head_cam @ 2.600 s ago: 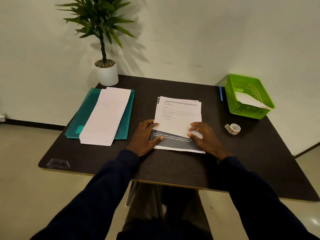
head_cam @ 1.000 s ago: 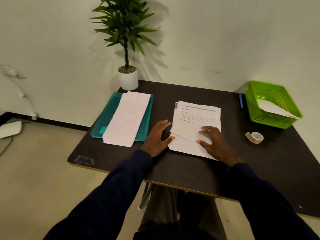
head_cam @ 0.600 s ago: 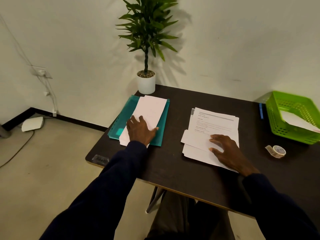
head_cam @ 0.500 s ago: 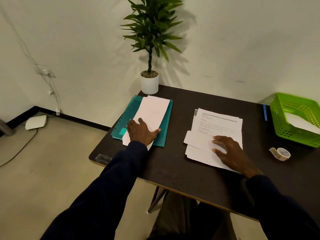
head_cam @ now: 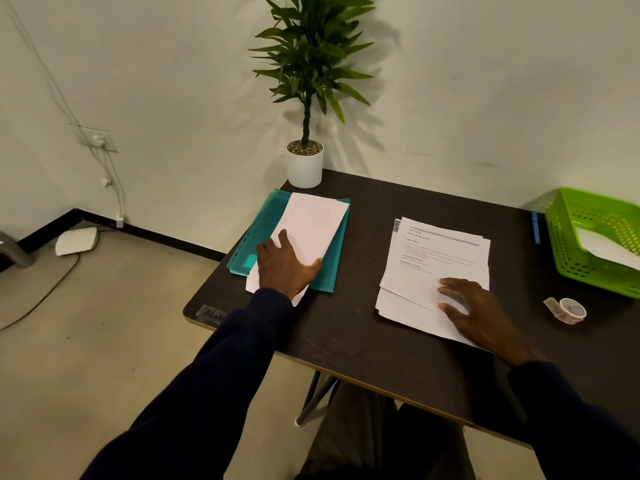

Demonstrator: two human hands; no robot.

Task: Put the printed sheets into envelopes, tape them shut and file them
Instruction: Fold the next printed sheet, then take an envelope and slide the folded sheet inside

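Note:
A stack of white envelopes (head_cam: 313, 223) lies on a teal plastic folder (head_cam: 333, 258) at the table's left side. My left hand (head_cam: 285, 266) rests flat on the near end of the envelopes, fingers spread. A pile of printed sheets (head_cam: 438, 258) lies in the middle of the dark table (head_cam: 346, 334). My right hand (head_cam: 476, 311) presses flat on the pile's near right part. A roll of clear tape (head_cam: 568, 310) sits to the right of the sheets.
A green plastic basket (head_cam: 585, 251) with a white envelope in it stands at the right edge, a blue pen (head_cam: 535, 227) beside it. A potted plant (head_cam: 305, 164) stands at the table's back left corner. Wall and cables are on the left.
My left hand left the printed sheets and moved left onto the envelope stack. The right hand stayed on the sheets. The view has swung left.

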